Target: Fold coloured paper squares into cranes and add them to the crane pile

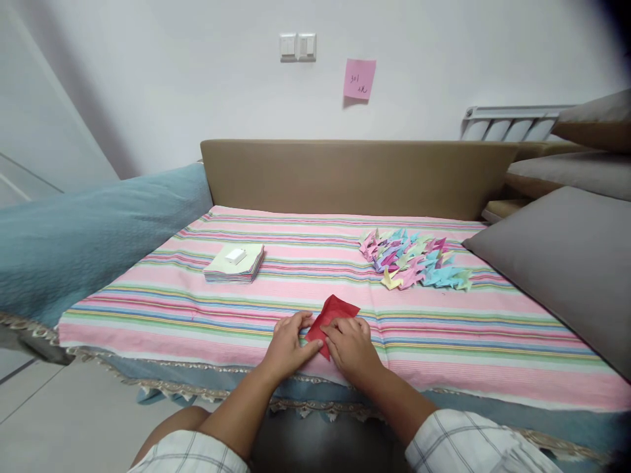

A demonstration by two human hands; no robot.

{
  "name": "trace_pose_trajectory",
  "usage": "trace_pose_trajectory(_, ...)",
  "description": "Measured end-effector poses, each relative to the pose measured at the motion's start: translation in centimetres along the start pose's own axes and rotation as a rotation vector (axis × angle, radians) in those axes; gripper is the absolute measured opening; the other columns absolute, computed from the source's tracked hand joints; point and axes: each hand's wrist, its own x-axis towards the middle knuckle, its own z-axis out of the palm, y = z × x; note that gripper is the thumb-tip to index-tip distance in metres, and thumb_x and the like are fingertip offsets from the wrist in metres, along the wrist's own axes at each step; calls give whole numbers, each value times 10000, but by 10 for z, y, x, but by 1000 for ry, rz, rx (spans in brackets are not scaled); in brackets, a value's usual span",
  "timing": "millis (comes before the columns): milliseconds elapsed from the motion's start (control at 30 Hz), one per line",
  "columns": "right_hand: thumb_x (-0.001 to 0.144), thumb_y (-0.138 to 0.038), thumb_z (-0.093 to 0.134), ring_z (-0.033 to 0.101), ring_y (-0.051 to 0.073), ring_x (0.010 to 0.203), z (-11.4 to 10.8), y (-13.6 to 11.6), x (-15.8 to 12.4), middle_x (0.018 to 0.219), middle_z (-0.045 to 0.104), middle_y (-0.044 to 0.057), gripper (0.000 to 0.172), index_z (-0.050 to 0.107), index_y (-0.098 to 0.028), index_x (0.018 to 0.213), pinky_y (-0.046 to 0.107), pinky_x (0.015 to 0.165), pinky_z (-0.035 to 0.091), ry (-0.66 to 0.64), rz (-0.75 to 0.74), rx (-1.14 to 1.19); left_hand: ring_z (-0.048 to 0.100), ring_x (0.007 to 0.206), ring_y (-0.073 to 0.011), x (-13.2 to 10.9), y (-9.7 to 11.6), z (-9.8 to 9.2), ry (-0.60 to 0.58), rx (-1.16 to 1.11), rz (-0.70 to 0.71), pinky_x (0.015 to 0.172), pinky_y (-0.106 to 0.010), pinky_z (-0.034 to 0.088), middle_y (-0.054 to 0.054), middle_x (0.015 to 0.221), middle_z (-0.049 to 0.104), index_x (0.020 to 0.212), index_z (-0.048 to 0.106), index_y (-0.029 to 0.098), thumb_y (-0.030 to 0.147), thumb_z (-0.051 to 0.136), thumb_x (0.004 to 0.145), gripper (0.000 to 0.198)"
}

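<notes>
A folded piece of red origami paper [334,307] lies on the striped cloth near the front edge of the seat. My left hand [290,347] is at its left side, the thumb pressing on its lower corner and the fingers curved along its edge. Over the right part of the paper, my right hand [351,347] has its fingers bent, with the thumb and index finger pressed to the surface. Both hands cover part of the paper, so its lower folds are partly hidden.
A stack of colored paper squares [234,270] with a small white block [235,255] on top stands to the left. Several folded paper cranes [411,259] are clustered at the right. Grey cushions [566,256] lean at the far right, before a brown backrest [355,177].
</notes>
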Motion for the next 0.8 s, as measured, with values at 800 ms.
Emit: trace_pose_trajectory(800,878,-517,380,568,227,1056,-16,42,19,1095,639,112,454,532,-184,1146,416,964,389,196,349,1011,525,1058,-270,6,-2,8,83,118,13,918,-408,353,-87,1159,607,1276,451,203,257,594,722,575)
